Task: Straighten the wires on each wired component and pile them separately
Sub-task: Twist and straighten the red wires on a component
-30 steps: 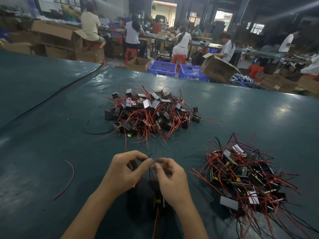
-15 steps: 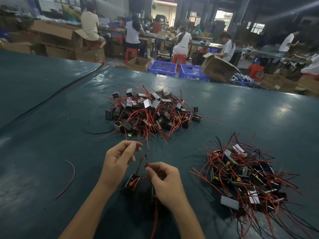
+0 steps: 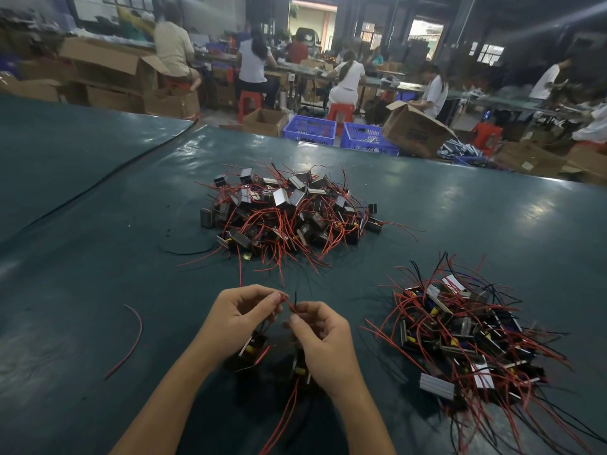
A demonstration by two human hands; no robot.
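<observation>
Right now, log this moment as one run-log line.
phase: straightening | left hand: pinches red wire | right hand: pinches same wire | component: below left hand | far pile, right pile: on table

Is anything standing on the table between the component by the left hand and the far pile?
Nothing visible blocks it. Between the component below the left hand and the far pile lies bare table, crossed only by that pile's loose red wire ends.
</observation>
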